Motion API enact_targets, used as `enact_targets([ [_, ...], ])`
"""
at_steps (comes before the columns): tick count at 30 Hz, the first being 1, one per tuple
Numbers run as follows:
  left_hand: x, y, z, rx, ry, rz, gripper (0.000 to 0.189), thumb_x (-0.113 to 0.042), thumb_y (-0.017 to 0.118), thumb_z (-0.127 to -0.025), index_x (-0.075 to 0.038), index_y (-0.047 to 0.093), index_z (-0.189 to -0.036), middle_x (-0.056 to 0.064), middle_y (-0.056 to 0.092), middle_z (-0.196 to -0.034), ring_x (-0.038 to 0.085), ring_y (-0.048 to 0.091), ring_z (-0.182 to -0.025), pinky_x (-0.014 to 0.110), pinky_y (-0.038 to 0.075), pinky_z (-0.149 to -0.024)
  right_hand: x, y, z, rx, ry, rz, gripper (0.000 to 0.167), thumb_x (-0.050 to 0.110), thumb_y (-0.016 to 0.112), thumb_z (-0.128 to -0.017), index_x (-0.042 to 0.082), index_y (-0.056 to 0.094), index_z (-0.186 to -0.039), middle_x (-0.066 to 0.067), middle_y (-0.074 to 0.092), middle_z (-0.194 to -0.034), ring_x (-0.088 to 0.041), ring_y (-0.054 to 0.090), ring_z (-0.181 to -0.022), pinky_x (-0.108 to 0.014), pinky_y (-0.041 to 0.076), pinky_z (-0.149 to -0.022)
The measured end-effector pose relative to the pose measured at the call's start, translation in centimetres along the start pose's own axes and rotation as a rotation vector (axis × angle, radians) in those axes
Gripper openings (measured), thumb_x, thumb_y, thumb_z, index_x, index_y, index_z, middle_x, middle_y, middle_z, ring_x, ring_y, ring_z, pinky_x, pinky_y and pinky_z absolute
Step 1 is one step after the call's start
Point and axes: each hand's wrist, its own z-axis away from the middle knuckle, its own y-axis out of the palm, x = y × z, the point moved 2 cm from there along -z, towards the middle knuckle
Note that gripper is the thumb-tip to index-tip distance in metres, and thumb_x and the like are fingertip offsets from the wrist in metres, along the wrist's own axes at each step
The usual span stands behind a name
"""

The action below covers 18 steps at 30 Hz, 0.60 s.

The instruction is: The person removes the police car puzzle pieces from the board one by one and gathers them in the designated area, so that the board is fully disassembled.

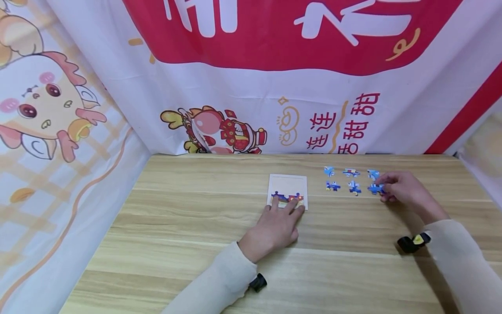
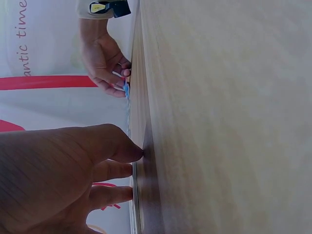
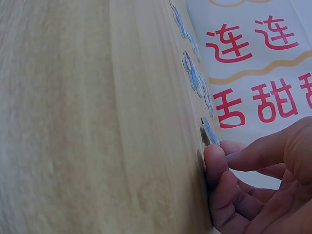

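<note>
My left hand (image 1: 272, 229) rests with its fingertips on a small white puzzle tray (image 1: 288, 182). Fitted puzzle pieces (image 1: 280, 198), blue, red and yellow, lie along the tray's near part, partly under those fingers. Farther right, my right hand (image 1: 405, 192) pinches a blue jigsaw piece (image 1: 375, 189) between thumb and fingers. In the right wrist view that jigsaw piece (image 3: 210, 130) is tilted up, one edge off the table; the fingertips hide the rest of it. The left wrist view shows the left thumb (image 2: 124, 146) touching the table.
Several loose blue jigsaw pieces (image 1: 332, 186) lie in two rows between the tray and my right hand. The wooden table (image 1: 188, 226) meets a printed white and red cloth (image 1: 243, 83) at its back edge. Another printed cloth (image 1: 47, 196) hangs on the left.
</note>
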Motion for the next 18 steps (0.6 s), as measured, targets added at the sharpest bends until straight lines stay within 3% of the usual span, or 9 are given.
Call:
enact_targets([
  [12, -0.01, -0.25, 0.15, 0.012, -0.002, 0.014, 0.061, -0.037, 0.056, -0.105, -0.027, 0.040, -0.163, -0.001, 0.035, -0.171, 0.047, 0.036, -0.152, 0.057, 0.046, -0.116, 0.11, 0.36, 0.08, -0.017, 0.016, 0.000, 0.034, 0.004, 0.040, -0.109, -0.009, 0.058, -0.135, -0.023, 0.065, -0.112, -0.023, 0.066, -0.084, -0.029, 0.057, -0.069],
  [18, 0.01, -0.20, 0.13, 0.015, -0.006, 0.009, 0.062, -0.037, 0.056, -0.105, -0.026, 0.039, -0.163, 0.000, 0.035, -0.171, 0.048, 0.036, -0.152, 0.057, 0.046, -0.115, -0.13, 0.39, -0.08, -0.024, 0.019, 0.008, 0.035, 0.006, 0.041, -0.110, -0.008, 0.058, -0.136, -0.016, 0.067, -0.103, -0.025, 0.062, -0.087, -0.029, 0.056, -0.069],
])
